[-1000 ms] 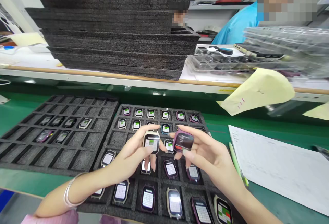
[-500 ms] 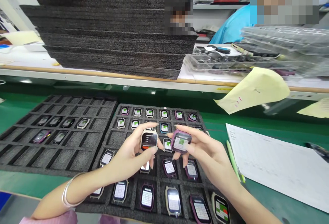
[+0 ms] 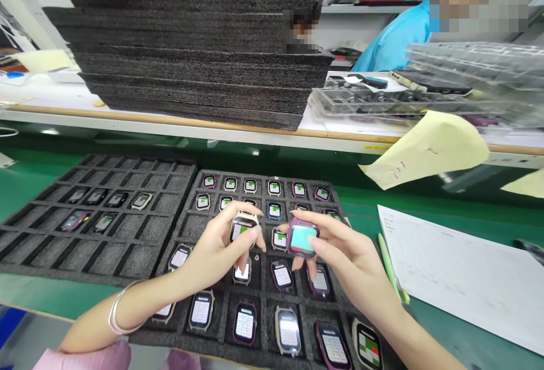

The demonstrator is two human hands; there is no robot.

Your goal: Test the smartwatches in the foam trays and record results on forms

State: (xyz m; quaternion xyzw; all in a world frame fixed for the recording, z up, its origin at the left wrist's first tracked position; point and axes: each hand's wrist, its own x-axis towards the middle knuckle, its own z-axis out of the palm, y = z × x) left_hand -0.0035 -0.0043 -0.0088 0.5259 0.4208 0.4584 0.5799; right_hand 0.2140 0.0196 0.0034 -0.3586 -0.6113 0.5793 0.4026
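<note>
Two small watch bodies held over a foam tray [image 3: 196, 228] on a green mat [image 3: 25, 183]. The left hand [image 3: 215, 254] grasps a beige watch [image 3: 241, 228] between thumb and fingertips, its lit screen tilted towards the wearer of the camera. The right hand [image 3: 351, 259] grasps a purple watch [image 3: 302, 238] in the same pinch, its screen showing a plain pale blue-green field. Both watches hang just above the middle rows of the tray, side by side and near each other but apart. The tray below holds many more watches [image 3: 245, 323], one to a compartment, most with lit screens. A second tray [image 3: 127, 248] lies touching its left edge, with only a few pieces in its far compartments. A pen [image 3: 393, 268] and a printed sheet [image 3: 459, 273] lie to the right. Behind, on a raised bench, stand a tall stack of dark foam [image 3: 191, 47], clear plastic trays [image 3: 446, 75] and a yellow paper [image 3: 429, 149]; a co-worker's blue sleeve [image 3: 391, 41] shows beyond. As a judgement on handling: the grip is best kept on the case edges, so that no fingertip covers or smears a screen; each screen should face the eyes squarely; and the hands should stay low over the tray, so that a slip drops a watch onto foam, not onto the mat. Each open compartment should be kept in mind, to match piece to place.
</note>
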